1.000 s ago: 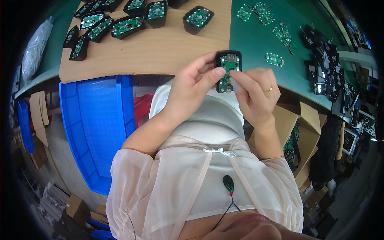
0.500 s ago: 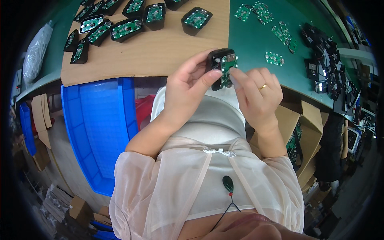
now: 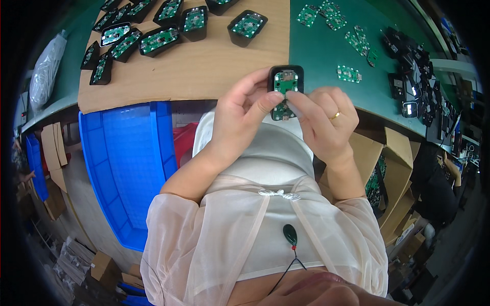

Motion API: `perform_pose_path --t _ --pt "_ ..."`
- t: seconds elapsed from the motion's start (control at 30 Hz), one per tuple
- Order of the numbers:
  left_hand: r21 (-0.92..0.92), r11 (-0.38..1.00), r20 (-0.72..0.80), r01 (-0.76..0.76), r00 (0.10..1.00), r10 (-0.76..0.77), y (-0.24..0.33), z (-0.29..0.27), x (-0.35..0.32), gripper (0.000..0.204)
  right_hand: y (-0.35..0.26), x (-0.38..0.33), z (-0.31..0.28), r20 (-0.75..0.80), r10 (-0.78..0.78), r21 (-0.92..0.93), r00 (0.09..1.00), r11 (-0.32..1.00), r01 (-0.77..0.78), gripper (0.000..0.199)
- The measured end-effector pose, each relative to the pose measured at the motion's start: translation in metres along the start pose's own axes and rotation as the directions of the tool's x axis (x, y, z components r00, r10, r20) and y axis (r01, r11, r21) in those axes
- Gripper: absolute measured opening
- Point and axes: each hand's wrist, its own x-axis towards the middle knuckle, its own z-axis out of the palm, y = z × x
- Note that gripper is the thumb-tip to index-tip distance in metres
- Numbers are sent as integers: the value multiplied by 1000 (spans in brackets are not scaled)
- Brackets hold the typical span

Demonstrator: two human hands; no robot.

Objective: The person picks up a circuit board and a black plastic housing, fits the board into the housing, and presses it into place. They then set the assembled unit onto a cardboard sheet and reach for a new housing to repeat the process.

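Observation:
My left hand [image 3: 237,115] grips a small black plastic housing [image 3: 300,76] from its left side, just in front of the table edge. A green circuit board [image 3: 286,82] lies in the open face of the housing, turned toward me. Its lower end, with a metal connector, shows below the fingers. The left thumb presses on the board's left edge. My right hand [image 3: 329,120], a ring on one finger, has bent fingers, with a fingertip on the middle of the board. Fingers hide part of the board and the housing's lower rim.
On a brown cardboard sheet [image 3: 168,76] stand several black housings [image 3: 195,23] with green boards in them. Loose circuit boards [image 3: 349,74] lie on the green tabletop at right, beside heaped black parts [image 3: 408,76]. A blue crate [image 3: 166,137] sits below the table's left, an open cardboard box [image 3: 365,158] at right.
The housing has turned from edge-on to face me, and the board now lies within its rim. Both hands have kept nearly the same place.

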Motion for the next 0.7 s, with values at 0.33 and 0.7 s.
perform_pose_path --t 0.33,0.7 --pt "166 978 5 -123 992 124 -3 0 0 39 -6 5 -2 111 -16 -118 994 993 29 25" --pt "201 977 1 -74 997 75 4 -4 -1 38 2 11 -5 222 -140 -115 965 979 168 26"
